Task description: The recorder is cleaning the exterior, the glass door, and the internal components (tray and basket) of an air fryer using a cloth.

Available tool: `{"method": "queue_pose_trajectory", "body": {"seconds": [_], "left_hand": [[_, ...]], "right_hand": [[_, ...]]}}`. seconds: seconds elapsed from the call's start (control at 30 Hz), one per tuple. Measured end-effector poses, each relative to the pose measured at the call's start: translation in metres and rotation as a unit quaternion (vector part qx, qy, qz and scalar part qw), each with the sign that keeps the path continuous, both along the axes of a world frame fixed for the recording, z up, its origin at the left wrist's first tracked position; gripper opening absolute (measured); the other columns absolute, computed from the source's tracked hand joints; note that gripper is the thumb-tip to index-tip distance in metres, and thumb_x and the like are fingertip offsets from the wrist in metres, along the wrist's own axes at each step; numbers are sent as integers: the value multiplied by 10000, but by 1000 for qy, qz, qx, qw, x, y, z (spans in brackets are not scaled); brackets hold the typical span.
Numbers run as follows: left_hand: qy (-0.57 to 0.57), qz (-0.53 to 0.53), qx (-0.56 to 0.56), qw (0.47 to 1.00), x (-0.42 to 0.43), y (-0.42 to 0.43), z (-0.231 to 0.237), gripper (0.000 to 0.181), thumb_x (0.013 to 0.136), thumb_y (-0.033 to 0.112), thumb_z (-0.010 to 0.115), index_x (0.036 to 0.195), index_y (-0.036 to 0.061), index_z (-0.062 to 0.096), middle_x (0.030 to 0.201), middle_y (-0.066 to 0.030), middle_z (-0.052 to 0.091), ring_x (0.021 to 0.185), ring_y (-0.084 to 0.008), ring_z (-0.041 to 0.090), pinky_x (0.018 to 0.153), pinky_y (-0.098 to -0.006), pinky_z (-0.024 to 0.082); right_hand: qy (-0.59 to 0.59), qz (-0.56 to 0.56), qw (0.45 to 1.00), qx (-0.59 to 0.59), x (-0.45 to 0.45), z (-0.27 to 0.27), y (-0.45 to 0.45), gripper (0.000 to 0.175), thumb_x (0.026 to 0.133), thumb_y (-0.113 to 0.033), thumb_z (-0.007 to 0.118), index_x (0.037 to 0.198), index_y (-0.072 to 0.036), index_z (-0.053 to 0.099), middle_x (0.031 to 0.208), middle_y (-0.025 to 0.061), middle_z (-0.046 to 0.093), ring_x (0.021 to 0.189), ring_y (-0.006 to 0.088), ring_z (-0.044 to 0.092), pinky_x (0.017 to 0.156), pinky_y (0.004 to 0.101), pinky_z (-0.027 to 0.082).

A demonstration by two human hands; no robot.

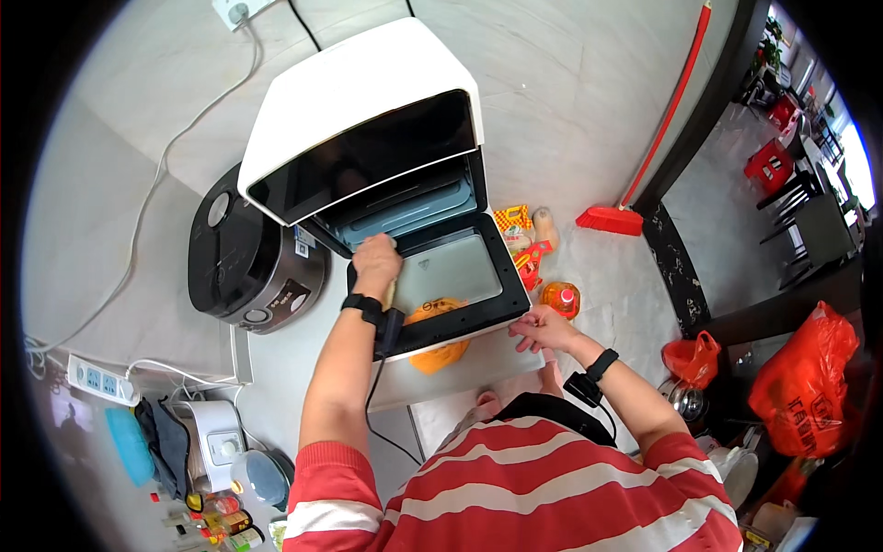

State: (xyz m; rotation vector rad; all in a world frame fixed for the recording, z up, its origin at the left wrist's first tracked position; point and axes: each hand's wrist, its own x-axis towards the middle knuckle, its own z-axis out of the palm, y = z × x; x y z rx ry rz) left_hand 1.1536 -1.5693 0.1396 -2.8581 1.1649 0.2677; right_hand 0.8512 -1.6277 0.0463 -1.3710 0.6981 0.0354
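A white countertop oven [365, 90] stands with its glass-windowed door [452, 265] folded down toward me. At the door's left side, my left hand [377, 261] grips a pale cloth [392, 293], most of it hidden beneath the hand and wrist. My right hand [545, 328] is at the door's front right corner, fingers curled at the edge; the exact contact is partly hidden. Under the door lies an orange bag [439, 357], part of it showing through the glass. Inside the oven, a dark grey cavity [414, 207] is visible.
A black rice cooker [255, 255] sits left of the oven on the pale counter [296, 366]. A power strip [102, 381], cords and several bottles [231, 521] are farther left. Food packages [528, 259], an oil jug [562, 299] and a red broom [610, 219] are on the floor.
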Motion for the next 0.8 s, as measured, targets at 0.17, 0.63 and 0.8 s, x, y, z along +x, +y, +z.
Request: {"method": "queue_pose_trajectory", "body": {"seconds": [0.17, 0.63, 0.8], "left_hand": [[26, -65, -55, 996, -56, -56, -25, 223, 703, 123, 595, 903, 30, 627, 1019, -173, 585, 919, -328, 591, 780, -399, 491], [30, -249, -93, 963, 16, 11, -30, 239, 665, 61, 654, 862, 191, 692, 958, -74, 580, 938, -292, 550, 802, -348, 463], [11, -188, -65, 980, 36, 21, -33, 229, 687, 60, 620, 854, 195, 699, 975, -96, 580, 939, -305, 563, 793, -359, 470]], "right_hand": [[-12, 35, 999, 13, 4, -4, -1, 202, 872, -186, 545, 1015, -47, 574, 882, 44, 637, 656, 142, 646, 454, 216, 471], [-43, 25, 999, 11, 1, -3, -1, 208, 874, -194, 522, 1024, -50, 536, 880, 63, 631, 620, 151, 644, 415, 230, 454], [-45, 33, 998, -9, -1, -1, -2, 201, 871, -190, 515, 984, -25, 537, 873, 61, 634, 615, 148, 645, 398, 230, 437]]}}
